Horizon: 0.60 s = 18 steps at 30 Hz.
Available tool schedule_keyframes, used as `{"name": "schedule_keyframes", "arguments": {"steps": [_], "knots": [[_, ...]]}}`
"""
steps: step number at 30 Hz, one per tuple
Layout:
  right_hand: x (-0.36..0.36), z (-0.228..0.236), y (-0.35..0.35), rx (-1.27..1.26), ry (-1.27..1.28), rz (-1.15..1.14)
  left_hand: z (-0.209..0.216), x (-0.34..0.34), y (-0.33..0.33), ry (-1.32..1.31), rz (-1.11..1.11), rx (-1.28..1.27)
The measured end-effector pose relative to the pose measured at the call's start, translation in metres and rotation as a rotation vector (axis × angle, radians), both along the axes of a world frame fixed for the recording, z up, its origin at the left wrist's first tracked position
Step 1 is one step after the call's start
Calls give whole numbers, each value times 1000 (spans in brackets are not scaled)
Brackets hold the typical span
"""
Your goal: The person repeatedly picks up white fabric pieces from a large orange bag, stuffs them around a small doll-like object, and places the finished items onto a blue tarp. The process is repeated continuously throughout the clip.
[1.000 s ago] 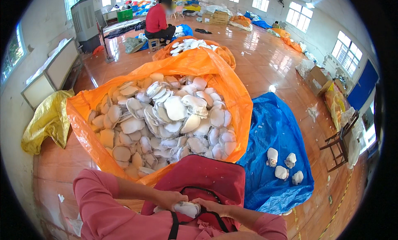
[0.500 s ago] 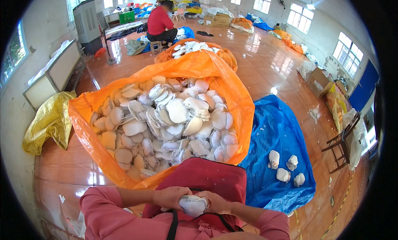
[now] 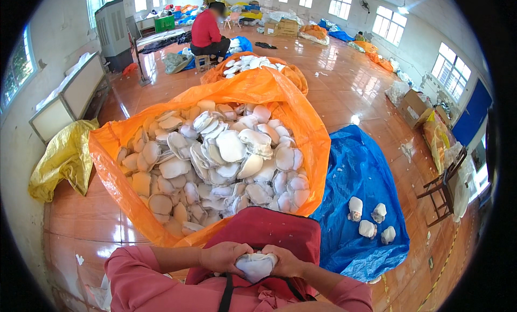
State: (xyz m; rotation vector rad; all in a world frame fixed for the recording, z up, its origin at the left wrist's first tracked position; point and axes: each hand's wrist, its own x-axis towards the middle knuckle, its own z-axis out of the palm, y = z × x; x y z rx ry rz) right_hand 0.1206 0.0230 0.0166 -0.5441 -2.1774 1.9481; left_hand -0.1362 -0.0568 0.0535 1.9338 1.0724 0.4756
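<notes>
The left hand (image 3: 223,257) and right hand (image 3: 284,262) are both closed on a white padded piece (image 3: 256,267), which lies directly between them, the left hand at its left side, the right at its right. A dark red cloth (image 3: 272,226) spreads just beyond; whether the piece touches it, I cannot tell. Farther off, an orange plastic sheet (image 3: 309,131) holds many rounded white pads (image 3: 230,145).
</notes>
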Motion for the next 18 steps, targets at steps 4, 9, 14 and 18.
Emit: {"name": "schedule_keyframes", "arguments": {"steps": [4, 9, 14, 18], "knots": [[5, 14, 20, -117, -125, 137, 22, 3, 3, 26, 54, -114], [9, 15, 22, -548, -76, 149, 26, 6, 2, -36, 139, -239], [9, 3, 23, -649, -32, 115, 1, 6, -2, -109, 190, -156], [15, -21, 20, -600, 48, 79, 1, 12, -4, -158, 235, -210]]}}
